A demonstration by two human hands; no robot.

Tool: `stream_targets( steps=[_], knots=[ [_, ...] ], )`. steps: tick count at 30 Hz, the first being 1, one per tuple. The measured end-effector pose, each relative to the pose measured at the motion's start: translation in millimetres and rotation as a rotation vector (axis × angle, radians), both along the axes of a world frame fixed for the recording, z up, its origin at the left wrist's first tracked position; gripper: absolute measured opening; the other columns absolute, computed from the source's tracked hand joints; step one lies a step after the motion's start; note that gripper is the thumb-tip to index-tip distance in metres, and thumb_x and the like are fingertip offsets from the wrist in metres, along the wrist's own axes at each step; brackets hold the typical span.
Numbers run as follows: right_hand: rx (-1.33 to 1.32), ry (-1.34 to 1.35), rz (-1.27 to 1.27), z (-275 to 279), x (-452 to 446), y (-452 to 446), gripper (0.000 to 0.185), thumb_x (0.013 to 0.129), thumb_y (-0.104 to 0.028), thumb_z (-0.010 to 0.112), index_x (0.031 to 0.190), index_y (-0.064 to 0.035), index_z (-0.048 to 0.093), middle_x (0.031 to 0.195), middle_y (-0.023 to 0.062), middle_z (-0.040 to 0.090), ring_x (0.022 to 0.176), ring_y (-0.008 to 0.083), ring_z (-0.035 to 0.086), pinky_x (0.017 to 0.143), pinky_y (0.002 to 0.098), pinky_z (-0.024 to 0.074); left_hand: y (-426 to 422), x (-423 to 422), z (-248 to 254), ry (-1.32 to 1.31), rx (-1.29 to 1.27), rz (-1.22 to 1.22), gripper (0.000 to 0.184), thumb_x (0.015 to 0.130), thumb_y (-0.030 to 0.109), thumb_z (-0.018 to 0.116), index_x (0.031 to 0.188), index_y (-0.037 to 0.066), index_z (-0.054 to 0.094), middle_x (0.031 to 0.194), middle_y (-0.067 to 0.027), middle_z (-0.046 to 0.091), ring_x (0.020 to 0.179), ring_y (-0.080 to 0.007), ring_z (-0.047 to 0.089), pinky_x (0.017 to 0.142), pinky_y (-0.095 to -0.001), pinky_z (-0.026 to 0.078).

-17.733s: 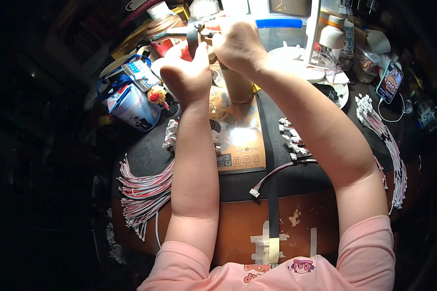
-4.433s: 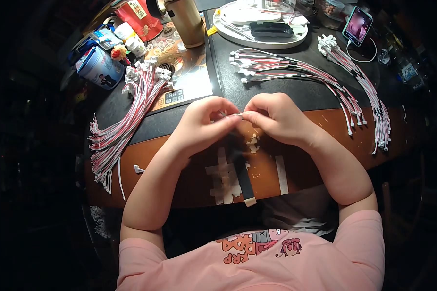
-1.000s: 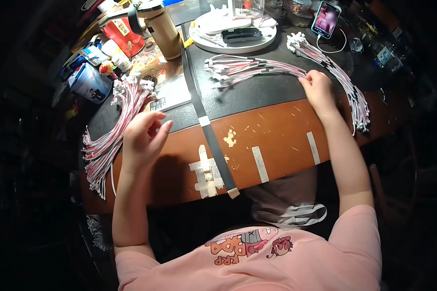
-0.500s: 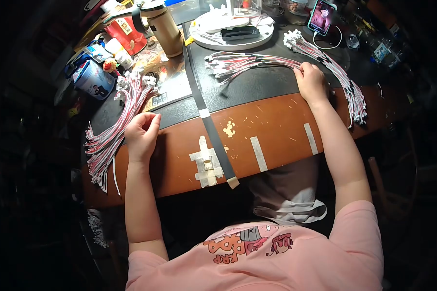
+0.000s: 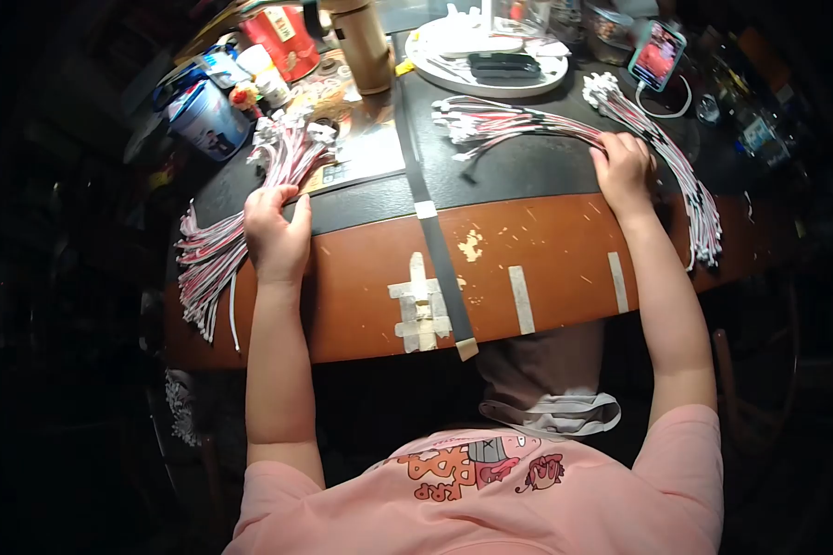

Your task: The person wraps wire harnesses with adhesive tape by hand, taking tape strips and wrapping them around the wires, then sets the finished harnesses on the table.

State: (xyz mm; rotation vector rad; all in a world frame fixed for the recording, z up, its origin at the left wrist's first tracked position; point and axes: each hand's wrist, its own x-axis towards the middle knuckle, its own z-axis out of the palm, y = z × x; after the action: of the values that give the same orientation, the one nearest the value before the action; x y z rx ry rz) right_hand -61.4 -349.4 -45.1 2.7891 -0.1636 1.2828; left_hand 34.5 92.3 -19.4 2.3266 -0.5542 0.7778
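My left hand [image 5: 278, 236] lies over the middle of the left bundle of red and white wires [image 5: 211, 264], its fingers curled around the wires and partly hiding them. White connectors show at the bundle's top end. On the dark mat, a second wire bundle [image 5: 518, 120] stretches sideways, connectors toward the left. My right hand [image 5: 626, 174] has its fingers closed around that bundle's right end, which the hand covers. Just beyond it, a third wire bundle [image 5: 662, 162] runs slantwise down to the table's front right.
A round white tray [image 5: 426, 67] with a black object stands at the back, near a lit phone [image 5: 657, 55] with its cable. A thermos [image 5: 361, 46], a red package [image 5: 282, 42] and a blue tub [image 5: 208, 120] crowd the back left. A dark strap [image 5: 440, 254] crosses the table.
My left hand has moved from beside the left wire bundle onto it, and its fingers now curl over the wires. My right hand stays at the middle bundle's end. The whole view has shifted slightly.
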Motion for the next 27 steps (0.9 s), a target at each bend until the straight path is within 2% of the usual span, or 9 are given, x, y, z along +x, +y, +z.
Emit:
stream_targets(
  steps=[1,3,8,9,13,18,19,23,27],
  knots=[
    [0.004,-0.005,0.020,-0.5,1.0,-2.3,0.011,0.076,-0.015,0.066,0.086,-0.0119,0.062,0.079,0.0054,0.058,0.074,0.0286,0.056,0.064,0.0420,0.0446,2.2,7.1,-2.4,-0.005,0.004,0.020,0.016,0.076,0.011,0.067,0.090,0.003,0.065,0.088,-0.0116,0.062,0.076,-0.0234,0.056,0.071,-0.0325,0.047],
    [0.033,0.070,0.005,-4.0,-1.9,-5.5,0.012,0.074,-0.008,0.067,0.085,-0.0086,0.062,0.081,0.0056,0.061,0.073,0.0270,0.056,0.067,0.0368,0.0459,3.9,25.4,-6.7,-0.197,0.288,0.067,0.022,0.077,0.014,0.065,0.097,0.004,0.064,0.097,-0.0145,0.060,0.086,-0.0311,0.056,0.078,-0.0376,0.047],
    [0.064,0.064,0.087,0.6,-8.6,0.5,0.011,0.074,-0.005,0.065,0.085,-0.0069,0.062,0.081,0.0061,0.061,0.072,0.0266,0.056,0.066,0.0358,0.0459,0.6,62.3,-11.2,0.046,0.503,0.269,0.020,0.079,0.016,0.063,0.096,0.005,0.062,0.091,-0.0168,0.061,0.078,-0.0324,0.058,0.068,-0.0405,0.049],
    [0.066,0.061,0.089,0.5,-8.5,1.3,0.011,0.074,-0.005,0.065,0.085,-0.0069,0.062,0.081,0.0061,0.061,0.072,0.0266,0.056,0.066,0.0358,0.0459,2.4,63.5,-9.8,0.044,0.505,0.272,0.020,0.079,0.016,0.063,0.096,0.005,0.062,0.091,-0.0168,0.061,0.078,-0.0324,0.058,0.068,-0.0405,0.049],
    [0.090,0.059,0.136,0.7,-7.9,1.1,0.010,0.074,-0.002,0.064,0.084,-0.0054,0.061,0.080,0.0067,0.060,0.071,0.0264,0.056,0.066,0.0350,0.0459,8.4,66.6,-5.3,0.141,-0.101,0.032,0.017,0.081,0.017,0.063,0.091,0.004,0.060,0.079,-0.0141,0.062,0.067,-0.0277,0.058,0.061,-0.0383,0.048],
    [0.087,0.063,0.163,0.1,-4.8,0.0,0.011,0.073,-0.003,0.064,0.082,-0.0064,0.062,0.081,0.0070,0.061,0.071,0.0268,0.056,0.066,0.0363,0.0463,-8.8,32.6,6.4,0.108,-0.300,-0.109,0.014,0.084,0.015,0.063,0.089,0.003,0.060,0.069,-0.0097,0.061,0.058,-0.0227,0.057,0.058,-0.0339,0.047],
    [0.085,0.065,0.162,2.3,-5.8,1.5,0.011,0.073,-0.003,0.064,0.082,-0.0064,0.062,0.081,0.0070,0.061,0.071,0.0268,0.056,0.066,0.0363,0.0463,-8.2,29.7,8.0,0.109,-0.303,-0.109,0.014,0.084,0.015,0.063,0.089,0.003,0.060,0.069,-0.0097,0.061,0.058,-0.0227,0.057,0.058,-0.0339,0.047],
    [0.066,0.047,0.270,17.2,-6.2,21.5,0.010,0.073,-0.003,0.064,0.082,-0.0061,0.061,0.082,0.0068,0.062,0.073,0.0261,0.057,0.067,0.0360,0.0465,-8.2,23.4,15.9,0.303,0.311,-0.070,0.009,0.084,0.008,0.061,0.089,0.001,0.059,0.072,-0.0094,0.062,0.059,-0.0221,0.057,0.057,-0.0328,0.046],
    [0.208,0.070,0.474,39.2,-4.8,74.3,0.013,0.072,-0.002,0.064,0.084,-0.0046,0.064,0.084,0.0072,0.065,0.072,0.0249,0.059,0.066,0.0341,0.0472,-14.5,-3.5,32.3,0.094,0.071,-0.204,0.007,0.084,0.003,0.060,0.090,0.000,0.060,0.073,-0.0101,0.062,0.059,-0.0243,0.056,0.057,-0.0331,0.046]
  ],
)
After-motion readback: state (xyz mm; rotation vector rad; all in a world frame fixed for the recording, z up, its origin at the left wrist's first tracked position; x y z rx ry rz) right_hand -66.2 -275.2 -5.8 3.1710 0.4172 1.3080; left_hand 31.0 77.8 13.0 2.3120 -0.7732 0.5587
